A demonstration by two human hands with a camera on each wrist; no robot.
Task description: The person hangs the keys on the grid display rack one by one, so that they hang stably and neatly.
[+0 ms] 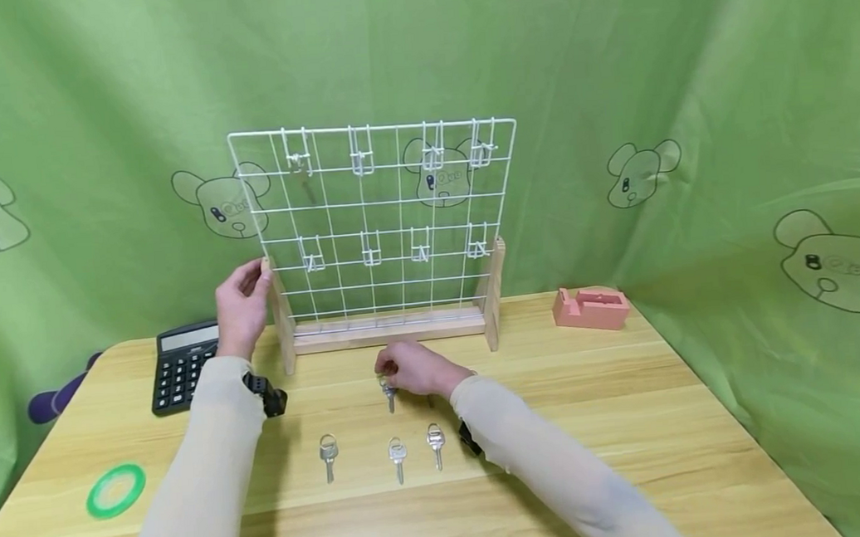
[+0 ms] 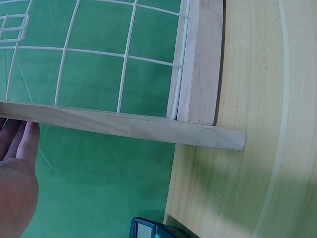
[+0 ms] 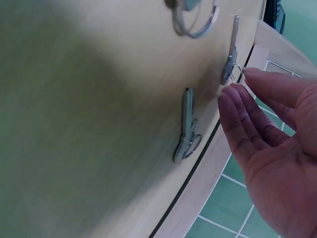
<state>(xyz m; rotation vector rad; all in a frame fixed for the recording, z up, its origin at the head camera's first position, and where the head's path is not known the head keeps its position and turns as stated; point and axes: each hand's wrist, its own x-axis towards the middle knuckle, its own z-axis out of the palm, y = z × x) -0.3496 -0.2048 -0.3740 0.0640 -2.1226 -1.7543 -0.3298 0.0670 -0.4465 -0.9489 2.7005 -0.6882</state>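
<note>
A white wire grid rack with hooks stands in wooden posts; my left hand [image 1: 241,307] grips the upper end of its left post [image 1: 282,325]. In the left wrist view the fingers go behind that post [image 2: 124,128]. My right hand [image 1: 418,369] pinches the ring of a key [image 1: 390,398] just in front of the rack's base bar [image 1: 390,333]. The right wrist view has this key [image 3: 230,62] at the fingertips and another key [image 3: 185,129] lying beside it. Closer to me lie three keys with rings: left [image 1: 328,452], middle [image 1: 397,451] and right [image 1: 435,439].
One key [image 1: 299,163] hangs on the top-left hook. A black calculator [image 1: 175,378] lies left of the rack, behind a green tape roll [image 1: 94,500]. At the back right sits a pink tape dispenser [image 1: 590,314]. Green curtains surround the wooden table [image 1: 635,420].
</note>
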